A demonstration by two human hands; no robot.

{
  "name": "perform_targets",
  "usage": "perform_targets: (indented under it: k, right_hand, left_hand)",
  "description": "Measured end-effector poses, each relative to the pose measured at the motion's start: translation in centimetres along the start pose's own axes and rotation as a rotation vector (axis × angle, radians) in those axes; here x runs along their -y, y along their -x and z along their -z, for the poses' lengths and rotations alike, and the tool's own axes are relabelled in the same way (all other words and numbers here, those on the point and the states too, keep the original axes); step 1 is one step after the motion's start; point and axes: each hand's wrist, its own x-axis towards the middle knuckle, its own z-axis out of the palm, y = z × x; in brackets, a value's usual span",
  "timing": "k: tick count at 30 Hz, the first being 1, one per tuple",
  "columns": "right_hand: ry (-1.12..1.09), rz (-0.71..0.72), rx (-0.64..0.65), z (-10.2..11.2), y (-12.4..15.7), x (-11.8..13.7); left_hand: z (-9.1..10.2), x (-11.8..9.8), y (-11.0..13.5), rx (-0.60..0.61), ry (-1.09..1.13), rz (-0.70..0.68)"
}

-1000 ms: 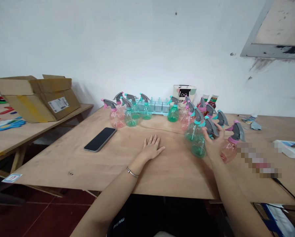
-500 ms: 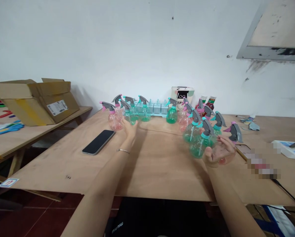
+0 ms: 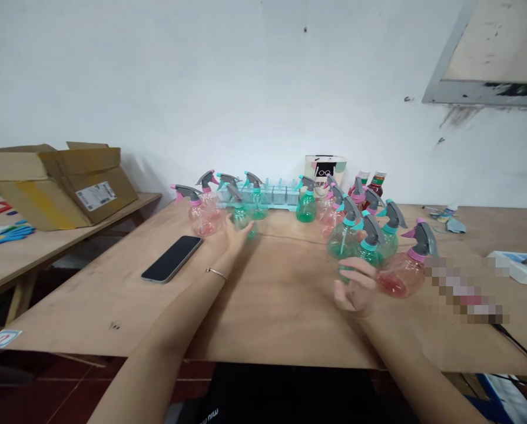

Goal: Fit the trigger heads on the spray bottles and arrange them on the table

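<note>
My left hand (image 3: 237, 237) is wrapped round a green spray bottle (image 3: 242, 218), which is blurred and has a grey trigger head. Close by stand a pink spray bottle (image 3: 204, 219) and several others, green and pink. My right hand (image 3: 355, 285) is smeared by motion, its fingers loosely bent and apart with nothing seen in them. It is just left of a pink-tinted spray bottle (image 3: 402, 274) with a grey and pink head, which leans a little. Behind that hand, a green spray bottle (image 3: 371, 238) with a turquoise collar is partly covered.
A black phone (image 3: 172, 259) lies on the wooden table (image 3: 281, 318). At the back are a pale blue rack of containers (image 3: 281, 197), a printed bag (image 3: 329, 171) and red sauce bottles (image 3: 378, 182). A cardboard box (image 3: 82, 185) sits on the left table; a cable (image 3: 517, 344) runs at right.
My right hand has let go of the pink spray bottle and moved left. My left hand and the green spray bottle have shifted slightly right and toward me.
</note>
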Motion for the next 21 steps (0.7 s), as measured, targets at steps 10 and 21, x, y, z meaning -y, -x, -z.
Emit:
perform_targets:
  k: [10,21]
  right_hand:
    - [-0.686,-0.847,0.446,-9.7,-3.1,-2.6]
    - [-1.054,-1.072,0.434,-9.6,-4.5,-4.1]
  left_hand:
    - [-0.4,-9.2,12.1,0.260,0.188,-0.176]
    - [0.9,-11.4,14.7,0.416,0.308,-0.166]
